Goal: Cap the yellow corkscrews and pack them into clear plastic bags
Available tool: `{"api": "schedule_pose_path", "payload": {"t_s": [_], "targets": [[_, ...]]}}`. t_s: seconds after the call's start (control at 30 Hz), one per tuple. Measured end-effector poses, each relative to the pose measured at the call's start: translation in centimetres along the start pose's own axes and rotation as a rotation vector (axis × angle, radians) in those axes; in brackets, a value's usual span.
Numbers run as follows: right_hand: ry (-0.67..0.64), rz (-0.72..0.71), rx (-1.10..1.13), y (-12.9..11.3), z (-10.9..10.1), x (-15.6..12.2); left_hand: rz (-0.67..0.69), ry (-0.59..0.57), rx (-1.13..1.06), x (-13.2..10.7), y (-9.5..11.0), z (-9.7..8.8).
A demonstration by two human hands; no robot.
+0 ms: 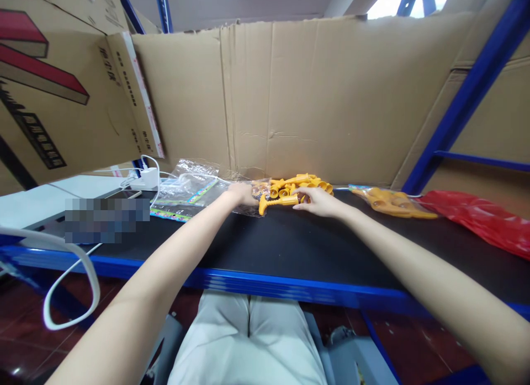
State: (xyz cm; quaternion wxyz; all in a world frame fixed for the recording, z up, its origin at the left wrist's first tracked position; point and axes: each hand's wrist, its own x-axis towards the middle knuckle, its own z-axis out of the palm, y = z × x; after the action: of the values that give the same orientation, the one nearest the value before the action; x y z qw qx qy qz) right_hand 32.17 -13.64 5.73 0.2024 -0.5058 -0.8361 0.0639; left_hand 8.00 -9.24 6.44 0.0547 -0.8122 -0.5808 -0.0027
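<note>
My right hand [315,202] pinches the thick end of a yellow plastic piece [275,202], which has a curved T-shaped handle and a ridged shank. The piece points left, its handle end close to the mouth of a clear plastic bag [248,209]. That bag is gripped by my left hand [242,194], whose fingertips are partly hidden. Just behind both hands lies a pile of similar yellow pieces [306,179], several with round cup-like ends.
More clear bags with coloured edges [182,189] lie left. A filled bag of yellow pieces [391,202] and a red plastic bag [476,214] lie right. A white charger [144,178] with cables stands left. Cardboard [331,98] walls the back; a blue rail [273,285] edges the front.
</note>
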Motion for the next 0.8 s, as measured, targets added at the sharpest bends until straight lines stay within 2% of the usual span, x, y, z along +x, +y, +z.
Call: {"api": "schedule_pose_path", "payload": {"t_s": [0.23, 0.4, 0.53, 0.67, 0.8], "targets": [[0.008, -0.024, 0.033, -0.5, 0.4, 0.5, 0.067, 0.097, 0.043, -0.9, 1.4, 0.0], [0.021, -0.1, 0.072, -2.0, 0.7, 1.1, 0.215, 0.143, 0.033, -1.4, 2.0, -0.5], [0.055, -0.139, 0.101, -3.1, 1.4, 1.6, 0.292, 0.167, -0.112, -1.3, 1.6, -0.7], [0.095, -0.149, 0.156, -4.1, 3.0, 2.1, 0.329, 0.213, -0.313, -1.4, 1.2, -0.4], [0.071, -0.161, 0.195, -5.0, 4.5, 2.5, 0.396, 0.224, -0.469, -1.8, 1.6, -0.1]]}}
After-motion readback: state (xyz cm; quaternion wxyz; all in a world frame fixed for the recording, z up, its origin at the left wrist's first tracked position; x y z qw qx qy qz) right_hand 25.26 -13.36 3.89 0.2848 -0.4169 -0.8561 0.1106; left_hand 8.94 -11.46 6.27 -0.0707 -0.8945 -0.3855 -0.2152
